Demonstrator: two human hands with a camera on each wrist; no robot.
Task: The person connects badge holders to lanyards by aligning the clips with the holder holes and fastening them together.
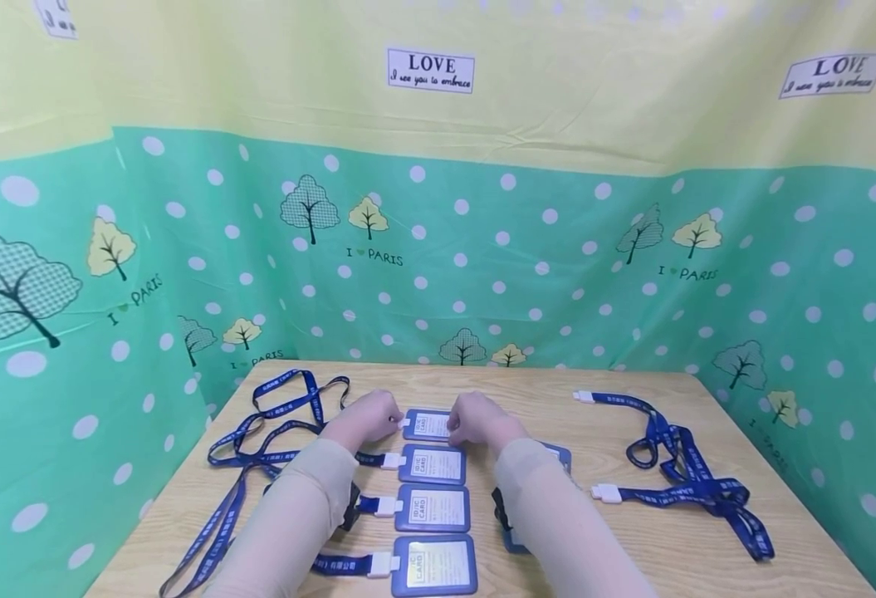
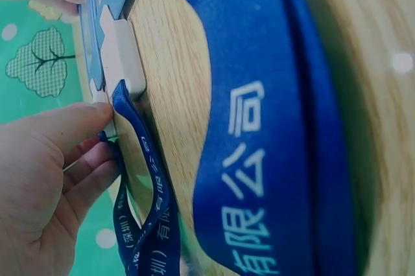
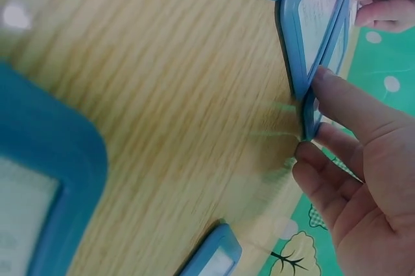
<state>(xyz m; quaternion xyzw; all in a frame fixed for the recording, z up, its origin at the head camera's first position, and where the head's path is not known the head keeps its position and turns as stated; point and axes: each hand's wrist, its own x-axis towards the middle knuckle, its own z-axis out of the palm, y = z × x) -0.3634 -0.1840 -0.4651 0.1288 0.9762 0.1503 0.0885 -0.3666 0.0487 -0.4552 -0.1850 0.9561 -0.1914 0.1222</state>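
Note:
Four blue card holders lie in a column, the farthest (image 1: 426, 424) between both hands. My left hand (image 1: 374, 415) pinches the white clip at its left end; in the left wrist view the thumb and fingers of that hand (image 2: 58, 159) close on the clip beside a blue lanyard (image 2: 152, 224). At the holder's right end is my right hand (image 1: 475, 419); in the right wrist view its thumb and fingers (image 3: 369, 153) grip the holder's edge (image 3: 311, 117). Below it lie the second holder (image 1: 433, 463), third holder (image 1: 433, 508) and nearest holder (image 1: 434, 565), with clips attached.
Blue lanyards (image 1: 239, 453) spread in loops on the left of the wooden table (image 1: 527, 384). Two more lanyards with white clips (image 1: 608, 493) lie at the right. Other holders (image 1: 514, 540) are partly under my right forearm. A patterned curtain (image 1: 438, 274) stands behind the table.

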